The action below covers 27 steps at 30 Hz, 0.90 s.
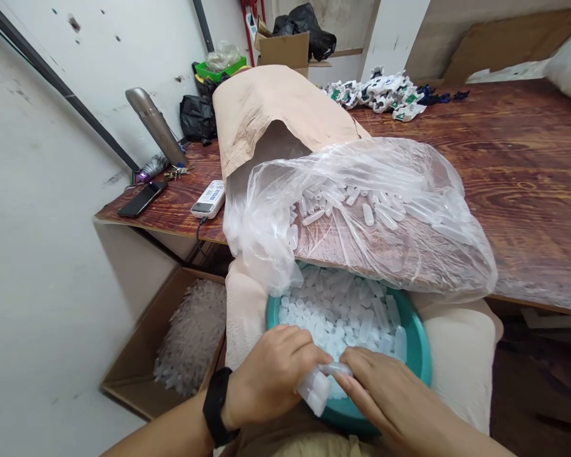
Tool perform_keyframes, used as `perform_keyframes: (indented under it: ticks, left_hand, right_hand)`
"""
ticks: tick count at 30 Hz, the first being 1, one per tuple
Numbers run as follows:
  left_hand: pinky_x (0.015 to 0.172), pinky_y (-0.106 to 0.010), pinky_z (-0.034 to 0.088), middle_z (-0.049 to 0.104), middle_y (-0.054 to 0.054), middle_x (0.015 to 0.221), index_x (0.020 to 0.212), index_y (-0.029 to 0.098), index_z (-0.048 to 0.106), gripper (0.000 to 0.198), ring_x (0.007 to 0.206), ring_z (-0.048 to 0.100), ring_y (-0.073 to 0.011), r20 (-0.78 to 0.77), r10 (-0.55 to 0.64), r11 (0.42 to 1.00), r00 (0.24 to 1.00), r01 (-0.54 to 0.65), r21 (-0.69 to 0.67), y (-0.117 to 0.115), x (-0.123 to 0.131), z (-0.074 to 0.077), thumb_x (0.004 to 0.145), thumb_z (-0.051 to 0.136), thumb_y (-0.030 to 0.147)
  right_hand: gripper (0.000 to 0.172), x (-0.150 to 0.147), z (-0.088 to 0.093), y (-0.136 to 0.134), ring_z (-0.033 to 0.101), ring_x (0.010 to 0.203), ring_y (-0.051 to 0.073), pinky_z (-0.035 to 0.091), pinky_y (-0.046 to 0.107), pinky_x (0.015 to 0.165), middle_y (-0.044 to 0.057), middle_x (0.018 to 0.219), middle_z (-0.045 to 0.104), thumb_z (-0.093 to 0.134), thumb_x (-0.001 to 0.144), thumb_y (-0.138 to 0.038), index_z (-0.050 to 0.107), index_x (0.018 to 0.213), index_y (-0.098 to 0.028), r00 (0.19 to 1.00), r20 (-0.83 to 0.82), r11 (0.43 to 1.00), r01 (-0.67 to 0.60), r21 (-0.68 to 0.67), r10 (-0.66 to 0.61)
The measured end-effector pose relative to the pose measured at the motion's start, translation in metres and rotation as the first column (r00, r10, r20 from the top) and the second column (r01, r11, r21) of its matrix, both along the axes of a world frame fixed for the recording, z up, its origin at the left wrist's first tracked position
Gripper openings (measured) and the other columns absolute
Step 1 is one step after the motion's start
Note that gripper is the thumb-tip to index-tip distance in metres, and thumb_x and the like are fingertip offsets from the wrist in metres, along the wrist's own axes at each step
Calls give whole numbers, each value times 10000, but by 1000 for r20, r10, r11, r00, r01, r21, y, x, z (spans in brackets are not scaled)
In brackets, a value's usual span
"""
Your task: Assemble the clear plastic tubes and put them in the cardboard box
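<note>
Brown wood-grain tbl (528, 152), scuffed white wall (38, 146) w/ blk pole (69, 96) L of tbl, white pillar (394, 35) behind tbl

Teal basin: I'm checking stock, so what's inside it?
The teal basin holds many small whitish pieces. The left hand and right hand cover part; whatever lies beneath the top layer is hidden.

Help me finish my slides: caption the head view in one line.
The left hand and right hand hold translucent plastic pieces over a teal basin containing many more.

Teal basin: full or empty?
Not empty: translucent pieces cover the visible inside of the teal basin; how deep, I cannot tell.
</note>
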State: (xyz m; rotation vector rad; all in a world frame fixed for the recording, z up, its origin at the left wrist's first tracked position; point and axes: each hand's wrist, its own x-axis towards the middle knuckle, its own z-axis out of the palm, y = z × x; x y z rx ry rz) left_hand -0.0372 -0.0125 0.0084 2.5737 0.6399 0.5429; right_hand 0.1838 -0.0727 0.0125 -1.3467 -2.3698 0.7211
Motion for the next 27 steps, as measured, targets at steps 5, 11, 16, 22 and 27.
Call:
perform_keyframes:
  ticks: [5, 11, 16, 22, 27]
  left_hand:
    - [771, -263, 485, 691, -5, 941, 1103, 236, 601, 159, 845, 648, -157, 47, 323, 927, 945, -306, -218, 5, -61, -3, 951, 586, 282]
    - [973, -369, 494, 661, -57, 1177, 1157, 229, 618, 361, 1112, 629, -257, -307, 822, 466, 479, -877, -121, 40, -187, -50, 884, 544, 454]
    - [1128, -630, 293, 384, -261, 1462, 1358, 63, 484, 716, 1410, 317, -464, -288, 916, 295, 278, -955, 16, 57, -212, -77, 744, 629, 402]
    - [1095, -463, 414, 546, -114, 1279, 1230, 225, 575, 283, 1267, 516, -259, 96, 676, 716, 731, -682, 151, 36, -119, -29, 953, 522, 250]
    - [921, -329, 507, 676, -44, 1102, 1237, 233, 554, 262, 1053, 635, -186, -30, 125, 991, 992, -124, 43, 31, -24, -2, 988, 495, 178]
  right_hand:
    - [301, -2, -6, 50, 644, 873, 165, 512, 268, 757, 11, 946, 653, 341, 1075, -391, 592, 983, -253, 1000, 15, 995, 22, -101, -21]
    - [281, -15, -44, 111, 618, 1077, 262, 499, 417, 900, 132, 1239, 600, 360, 1049, -223, 568, 1237, -200, 982, 134, 991, 127, 49, -132]
    - [219, -34, -58, 132, 566, 1195, 259, 462, 463, 992, 98, 1292, 600, 551, 994, -221, 607, 1203, -183, 955, 251, 982, 129, 137, -160]
    - [192, -34, -53, 112, 639, 1006, 261, 478, 444, 904, 104, 1075, 664, 548, 1002, -291, 641, 1095, -151, 921, 360, 981, 93, 172, -151]
    - [131, -22, -54, 74, 653, 884, 276, 495, 396, 766, 102, 975, 669, 558, 972, -220, 636, 1064, -169, 924, 381, 986, -22, 164, -42]
